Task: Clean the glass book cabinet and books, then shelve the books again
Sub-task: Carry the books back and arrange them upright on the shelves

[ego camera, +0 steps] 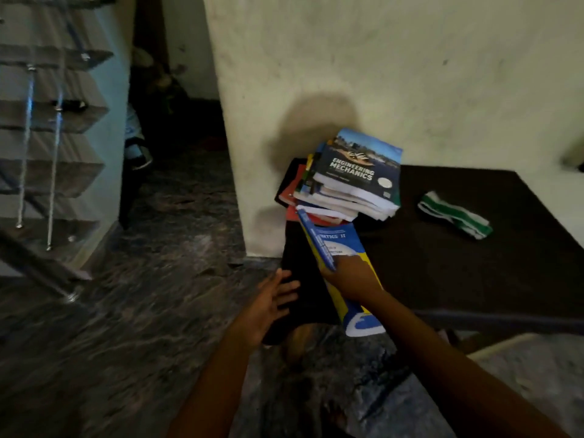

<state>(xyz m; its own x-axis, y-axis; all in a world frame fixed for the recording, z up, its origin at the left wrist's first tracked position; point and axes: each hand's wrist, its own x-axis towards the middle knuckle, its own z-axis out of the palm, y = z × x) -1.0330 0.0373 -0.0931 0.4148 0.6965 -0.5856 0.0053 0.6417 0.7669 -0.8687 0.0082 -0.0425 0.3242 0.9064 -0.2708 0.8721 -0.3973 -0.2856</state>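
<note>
We grip a blue book (pixel 339 245) in our right hand (pixel 350 278), left hand (pixel 267 301) fingers spread empty, the stack (pixel 350 181) on the tabletop (pixel 458 263) not yet shelved.

Glossy paper book covers (pixel 358 167), matt dark table (pixel 458 248), striped cloth (pixel 455 219)

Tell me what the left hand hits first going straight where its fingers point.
Probably the dark side of the table, just ahead of the left hand; past that, the blue-and-yellow book the right hand grips. Depth is hard to judge.
</note>
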